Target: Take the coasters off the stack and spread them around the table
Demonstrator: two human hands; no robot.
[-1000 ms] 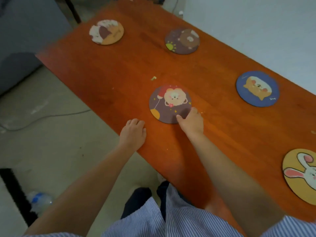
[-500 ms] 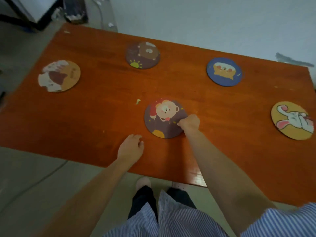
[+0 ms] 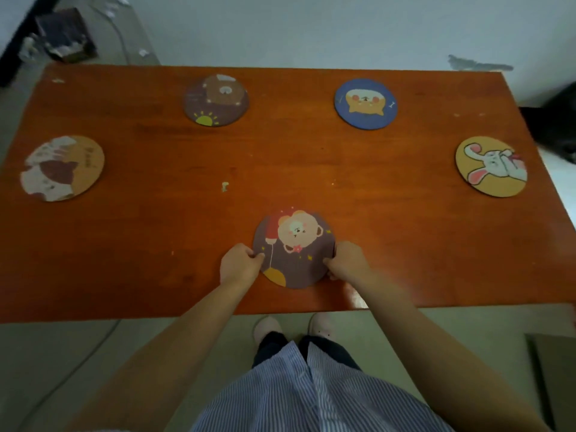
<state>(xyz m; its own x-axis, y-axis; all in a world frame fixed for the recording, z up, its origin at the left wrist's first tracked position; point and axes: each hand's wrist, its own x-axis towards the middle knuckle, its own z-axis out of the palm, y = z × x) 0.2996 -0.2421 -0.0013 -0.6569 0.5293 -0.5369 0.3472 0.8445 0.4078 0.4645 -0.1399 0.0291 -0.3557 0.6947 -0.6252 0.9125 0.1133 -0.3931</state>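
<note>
Head view: left hand (image 3: 240,264) and right hand (image 3: 348,259) pinch opposite edges of the bear coaster (image 3: 294,248) at lower centre, fingertips hidden beneath its blurred rim.

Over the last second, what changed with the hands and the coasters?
The left hand left the bare wooden table and took hold of the round purple bear-and-balloon coaster at its left edge. The right hand kept its hold on the right edge. The other four round coasters stayed put, spread apart.
</note>
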